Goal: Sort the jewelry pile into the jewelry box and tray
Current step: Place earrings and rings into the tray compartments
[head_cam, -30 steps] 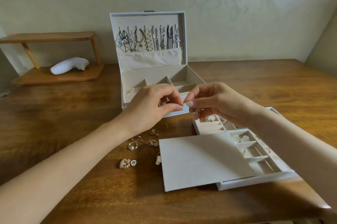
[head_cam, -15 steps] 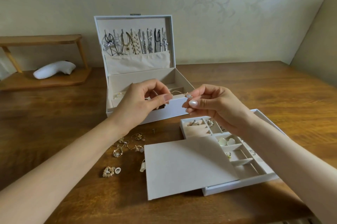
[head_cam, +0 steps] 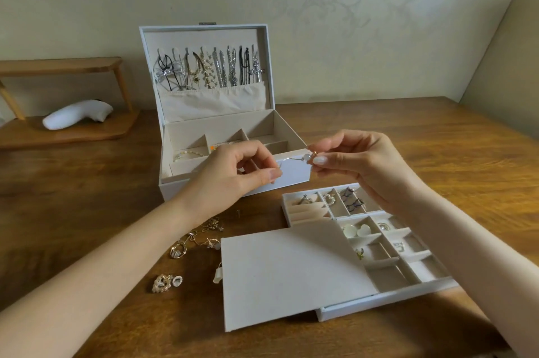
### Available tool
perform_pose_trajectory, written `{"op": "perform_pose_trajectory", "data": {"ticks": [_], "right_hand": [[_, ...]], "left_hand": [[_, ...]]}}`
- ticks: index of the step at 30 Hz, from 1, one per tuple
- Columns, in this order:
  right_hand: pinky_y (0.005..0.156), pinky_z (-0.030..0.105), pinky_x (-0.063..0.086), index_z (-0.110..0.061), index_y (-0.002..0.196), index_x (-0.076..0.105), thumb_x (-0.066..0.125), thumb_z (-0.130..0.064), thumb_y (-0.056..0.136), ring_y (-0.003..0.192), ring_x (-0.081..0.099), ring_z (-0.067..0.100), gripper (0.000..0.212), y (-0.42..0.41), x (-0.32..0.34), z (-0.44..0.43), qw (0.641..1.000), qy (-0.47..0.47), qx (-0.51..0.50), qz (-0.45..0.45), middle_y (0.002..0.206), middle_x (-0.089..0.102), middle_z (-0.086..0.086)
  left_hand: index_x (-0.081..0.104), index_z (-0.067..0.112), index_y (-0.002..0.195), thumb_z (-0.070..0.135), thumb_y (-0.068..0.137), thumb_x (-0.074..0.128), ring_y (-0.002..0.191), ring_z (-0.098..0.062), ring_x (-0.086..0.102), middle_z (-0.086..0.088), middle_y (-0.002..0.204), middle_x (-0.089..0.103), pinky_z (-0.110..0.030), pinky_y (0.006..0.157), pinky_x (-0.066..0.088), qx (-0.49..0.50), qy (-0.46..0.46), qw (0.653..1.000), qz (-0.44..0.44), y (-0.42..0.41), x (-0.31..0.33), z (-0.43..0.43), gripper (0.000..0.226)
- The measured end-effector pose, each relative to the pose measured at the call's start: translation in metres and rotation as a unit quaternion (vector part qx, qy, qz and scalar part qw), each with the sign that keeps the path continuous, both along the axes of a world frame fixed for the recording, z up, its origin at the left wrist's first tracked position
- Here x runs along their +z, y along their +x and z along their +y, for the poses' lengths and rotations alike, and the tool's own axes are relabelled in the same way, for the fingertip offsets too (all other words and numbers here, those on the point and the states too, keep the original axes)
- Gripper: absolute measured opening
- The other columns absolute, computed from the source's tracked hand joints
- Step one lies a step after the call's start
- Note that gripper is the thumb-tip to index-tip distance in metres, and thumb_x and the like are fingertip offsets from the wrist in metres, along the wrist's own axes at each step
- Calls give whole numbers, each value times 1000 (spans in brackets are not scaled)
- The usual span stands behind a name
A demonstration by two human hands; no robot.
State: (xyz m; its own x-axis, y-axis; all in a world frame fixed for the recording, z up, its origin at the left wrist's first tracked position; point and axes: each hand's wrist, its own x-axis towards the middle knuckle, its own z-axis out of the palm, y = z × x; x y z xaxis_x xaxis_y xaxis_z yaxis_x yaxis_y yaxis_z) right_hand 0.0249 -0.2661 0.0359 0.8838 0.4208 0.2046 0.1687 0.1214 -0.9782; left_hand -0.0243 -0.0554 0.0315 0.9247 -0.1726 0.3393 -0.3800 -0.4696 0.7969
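At mid-frame the left hand (head_cam: 237,172) and right hand (head_cam: 360,163) each pinch one end of a thin chain (head_cam: 306,157) with a pale bead, held taut in front of the open jewelry box (head_cam: 291,176). The tray (head_cam: 388,300) sits lower right, half covered by a flat pad (head_cam: 291,276) - the jewelry pile (head_cam: 178,251) lies on the table (head_cam: 87,197), lower centre-left.

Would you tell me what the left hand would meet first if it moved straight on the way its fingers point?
Probably the right hand, pinching the same chain; the jewelry box front lies behind, though depth is unclear.
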Motion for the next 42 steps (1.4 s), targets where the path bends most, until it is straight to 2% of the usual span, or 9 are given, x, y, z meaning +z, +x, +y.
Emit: {"op": "perform_pose_trajectory", "data": {"ticks": [3,6,10,13,17,20,25,33,42], "right_hand": [[61,19,54,-8,72,72,71,-5,61,59,65,11,11,3,9,-18,996,-56,-39,-57,70,72,3],[63,16,51,-9,79,74,76,-11,61,58,61,12,18,10,17,-49,976,-167,-85,-112,70,72,9],[59,10,48,-20,77,76,78,-1,71,54,61,5,19,26,13,-95,919,-324,-161,-153,67,72,2],[59,13,51,-24,75,75,77,-2,74,56,64,5,23,33,3,-115,895,-384,-173,-145,66,72,-3],[52,12,47,-14,78,76,75,2,74,52,62,0,16,39,-9,-121,897,-383,-181,-125,63,71,2],[51,14,46,-18,75,75,76,2,74,54,62,2,21,43,-16,-123,895,-390,-179,-119,64,72,3],[49,12,43,-15,77,75,75,1,75,52,59,2,16,46,-13,-133,891,-405,-168,-116,60,69,-3],[56,19,53,-4,85,70,72,-3,77,64,66,14,8,37,-5,-140,941,-267,-188,-87,76,73,8],[61,23,54,-3,89,70,71,-2,79,71,69,22,10,31,-1,-139,939,-318,-109,-74,81,74,10]], "left_hand": [[67,21,86,20,83,69,73,-6,55,11,80,64,-14,65,43,-32,69,997,8,1,-1,-14,4],[66,24,92,21,84,68,73,1,51,11,80,60,-10,64,41,-40,92,995,-7,2,-4,-23,9],[64,32,89,24,86,65,81,-4,55,18,85,62,-11,67,45,-18,90,996,-11,3,-15,-21,8],[65,31,88,23,86,65,81,-7,56,16,84,63,-17,68,48,4,78,997,-9,6,-23,-20,9],[65,28,90,18,86,63,83,-8,58,12,85,65,-19,71,50,15,56,998,-8,8,-28,-16,11],[65,29,89,16,87,63,83,-8,59,15,86,66,-19,70,49,18,42,999,-10,7,-30,-11,13],[66,29,88,18,86,63,83,-11,60,14,88,67,-33,76,52,25,36,999,-13,8,-31,-5,12],[65,30,89,16,87,62,86,-8,60,16,89,66,-27,76,52,22,44,999,-8,8,-33,-7,14],[66,29,88,17,86,62,82,-9,60,13,87,67,-35,76,53,23,39,999,-5,7,-31,-7,13]]}}
